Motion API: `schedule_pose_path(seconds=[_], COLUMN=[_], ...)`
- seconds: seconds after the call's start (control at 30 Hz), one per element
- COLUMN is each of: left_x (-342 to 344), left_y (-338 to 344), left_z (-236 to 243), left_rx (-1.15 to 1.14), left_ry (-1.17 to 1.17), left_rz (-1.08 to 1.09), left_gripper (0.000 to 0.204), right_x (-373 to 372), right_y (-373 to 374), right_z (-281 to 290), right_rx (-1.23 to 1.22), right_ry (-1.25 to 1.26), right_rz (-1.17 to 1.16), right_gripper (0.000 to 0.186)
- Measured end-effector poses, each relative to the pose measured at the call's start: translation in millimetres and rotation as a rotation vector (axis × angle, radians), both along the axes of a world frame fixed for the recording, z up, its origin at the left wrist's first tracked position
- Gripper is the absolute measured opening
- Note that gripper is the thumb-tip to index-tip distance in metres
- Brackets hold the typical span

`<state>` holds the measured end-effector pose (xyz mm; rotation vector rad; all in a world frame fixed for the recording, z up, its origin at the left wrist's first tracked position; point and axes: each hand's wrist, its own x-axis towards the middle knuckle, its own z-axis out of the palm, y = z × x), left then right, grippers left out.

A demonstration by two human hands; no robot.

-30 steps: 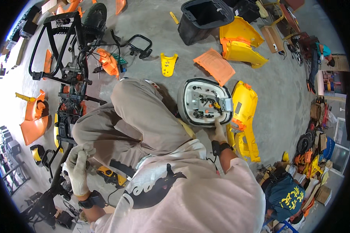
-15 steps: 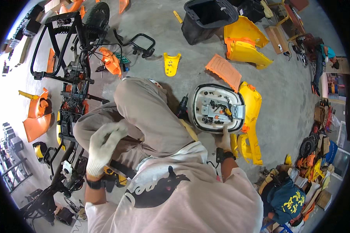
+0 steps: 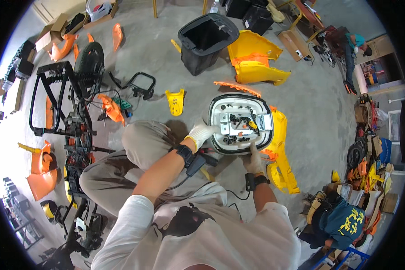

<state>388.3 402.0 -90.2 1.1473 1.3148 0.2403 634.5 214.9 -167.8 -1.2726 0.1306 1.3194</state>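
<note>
A shallow white tub with a black rim (image 3: 218,108) is in front of me, a metal plate (image 3: 225,123) fixed inside. Loose screws (image 3: 236,140) and small black parts lie in it. My left hand (image 3: 202,135), in a white knitted glove, grips its left edge, with the fingertips over the rim. At the near edge my right hand (image 3: 255,161), also gloved, has its thumb over the rim; its other fingers are hidden below. A dark power tool (image 3: 207,157) lies partly hidden under my left wrist.
Yellow body panels (image 3: 281,148) lie right of the tub, an orange panel (image 3: 238,87) just beyond it. A black bin (image 3: 202,49) stands farther off. A bare vehicle frame (image 3: 78,117) occupies the left. A co-worker in a dark shirt (image 3: 342,222) is at lower right.
My left hand has come from above my left knee across to the tub's left edge and taken hold of it. My right hand stays at the near rim. The view has shifted.
</note>
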Motion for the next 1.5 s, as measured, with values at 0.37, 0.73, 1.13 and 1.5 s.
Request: schedule_pose_path(seconds=[0.37, 0.73, 1.13, 1.5], left_x=[-7, 8, -117, -261], left_y=[27, 48, 76, -12], left_z=[-10, 19, 117, 147], left_rx=[-0.481, -0.173, -0.060, 0.222], left_ry=[-0.598, -0.790, -0.646, -0.580], left_rz=[0.238, 0.430, 0.642, 1.129], left_gripper=[0.063, 0.090, 0.022, 0.018], right_x=[2, 2, 19, -41], right_y=[44, 107, 84, 137], right_z=[42, 132, 71, -186], right_rx=[-0.072, 0.163, -0.019, -0.082], right_ry=[-0.118, -0.290, -0.278, 0.120], right_rz=[0.063, 0.049, 0.091, 0.212], right_gripper=[0.048, 0.051, 0.043, 0.029])
